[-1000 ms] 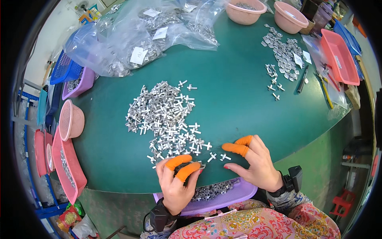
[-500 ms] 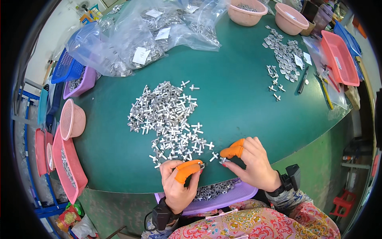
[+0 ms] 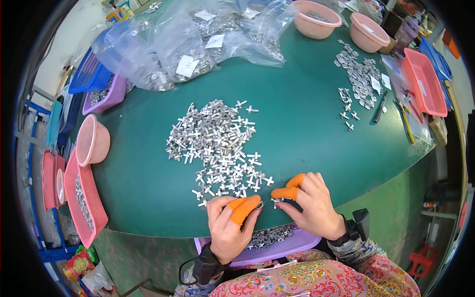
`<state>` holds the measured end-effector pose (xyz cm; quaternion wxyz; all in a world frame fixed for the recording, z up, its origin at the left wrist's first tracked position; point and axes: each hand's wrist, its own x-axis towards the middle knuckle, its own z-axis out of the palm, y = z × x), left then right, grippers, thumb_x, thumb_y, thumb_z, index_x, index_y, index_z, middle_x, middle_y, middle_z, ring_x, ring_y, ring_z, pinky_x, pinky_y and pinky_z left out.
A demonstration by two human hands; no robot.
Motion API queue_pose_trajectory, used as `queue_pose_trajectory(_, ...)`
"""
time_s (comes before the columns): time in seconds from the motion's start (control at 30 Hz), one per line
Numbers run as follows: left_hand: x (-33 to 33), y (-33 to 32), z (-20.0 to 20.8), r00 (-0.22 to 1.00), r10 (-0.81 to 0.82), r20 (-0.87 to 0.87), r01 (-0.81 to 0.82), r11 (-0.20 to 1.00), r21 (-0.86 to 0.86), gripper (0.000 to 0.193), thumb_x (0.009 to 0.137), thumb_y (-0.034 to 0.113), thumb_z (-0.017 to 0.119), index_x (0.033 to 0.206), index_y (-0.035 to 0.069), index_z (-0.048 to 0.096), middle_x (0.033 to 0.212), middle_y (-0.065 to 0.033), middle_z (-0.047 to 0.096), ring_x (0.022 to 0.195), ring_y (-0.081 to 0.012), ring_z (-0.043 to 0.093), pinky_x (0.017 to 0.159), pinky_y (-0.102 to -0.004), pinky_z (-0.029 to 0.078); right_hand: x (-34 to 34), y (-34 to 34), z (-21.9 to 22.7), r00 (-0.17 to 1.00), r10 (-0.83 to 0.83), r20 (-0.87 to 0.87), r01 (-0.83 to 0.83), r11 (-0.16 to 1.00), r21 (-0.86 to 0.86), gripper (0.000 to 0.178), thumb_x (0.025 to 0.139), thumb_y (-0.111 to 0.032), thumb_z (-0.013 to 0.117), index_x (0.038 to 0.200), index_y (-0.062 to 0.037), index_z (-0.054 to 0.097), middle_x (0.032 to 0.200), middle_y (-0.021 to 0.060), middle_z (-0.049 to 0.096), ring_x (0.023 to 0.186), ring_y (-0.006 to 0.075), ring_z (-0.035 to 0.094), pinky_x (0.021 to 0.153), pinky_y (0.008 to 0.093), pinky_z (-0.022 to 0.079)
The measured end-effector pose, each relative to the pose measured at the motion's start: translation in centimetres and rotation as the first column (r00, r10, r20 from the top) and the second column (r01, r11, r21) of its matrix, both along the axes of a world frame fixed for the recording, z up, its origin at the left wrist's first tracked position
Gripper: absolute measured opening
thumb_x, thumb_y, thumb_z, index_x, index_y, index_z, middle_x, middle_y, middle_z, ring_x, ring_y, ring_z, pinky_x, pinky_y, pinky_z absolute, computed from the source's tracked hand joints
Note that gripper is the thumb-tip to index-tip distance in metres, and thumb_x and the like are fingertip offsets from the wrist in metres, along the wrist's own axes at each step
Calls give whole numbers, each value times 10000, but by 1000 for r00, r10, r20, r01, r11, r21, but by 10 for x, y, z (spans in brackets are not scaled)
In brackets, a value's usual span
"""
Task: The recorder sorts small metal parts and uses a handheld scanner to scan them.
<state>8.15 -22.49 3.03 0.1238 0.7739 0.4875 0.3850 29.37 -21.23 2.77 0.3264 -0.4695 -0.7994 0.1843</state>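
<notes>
A heap of small silver cross-shaped metal parts point(image 3: 217, 143) lies in the middle of the green table point(image 3: 297, 128). My left hand point(image 3: 228, 227), with orange finger covers, pinches a small metal part at the table's near edge. My right hand point(image 3: 311, 205), also with orange finger covers, holds another small cross part point(image 3: 275, 201) right beside it. Both hands hover above a purple tray point(image 3: 277, 240) on my lap that holds several finished parts.
Clear bags of metal parts point(image 3: 198, 39) lie at the back. Two pink bowls point(image 3: 341, 24) stand at the far right, with a second pile of parts point(image 3: 361, 79) below them. Red trays point(image 3: 425, 81) sit at the right, with pink and red trays and a bowl point(image 3: 91, 143) at the left.
Both hands have drawn together at the table's near edge, fingertips now almost touching. The view has shifted a little; the heap has not moved.
</notes>
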Motion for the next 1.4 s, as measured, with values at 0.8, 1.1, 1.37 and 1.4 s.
queue_pose_trajectory(0.8,-3,-5,-22,930,-264,-258,333,900,280,403,769,128,606,1150,43,705,1074,-72,654,1052,-223,595,966,-384,476,5,-2,11,989,-145,1,143,980,-140,457,672,-15,811,1109,-44,679,976,89,569,916,263,528,795,341,441)
queue_pose_trajectory(1.1,-1,-5,-25,939,-250,-238,312,909,276,407,746,143,625,1128,35,713,1074,-80,654,1049,-230,593,954,-403,485,5,-6,7,992,-100,81,106,992,-73,452,639,-33,837,1066,-41,690,966,109,567,929,314,538,811,393,444)
queue_pose_trajectory(1.37,-1,-2,-25,944,-259,-207,307,918,252,417,708,144,657,1102,32,729,1093,-86,656,1051,-242,592,948,-419,488,8,3,14,1000,-25,-4,24,985,-171,335,709,31,781,1023,-33,687,968,103,595,864,265,555,736,335,465)
queue_pose_trajectory(1.4,1,-1,-24,945,-253,-206,302,918,257,428,706,141,654,1112,33,729,1096,-85,656,1052,-240,592,948,-418,489,9,4,15,999,-32,0,31,985,-167,335,709,31,781,1023,-33,687,968,103,595,864,265,555,736,335,465)
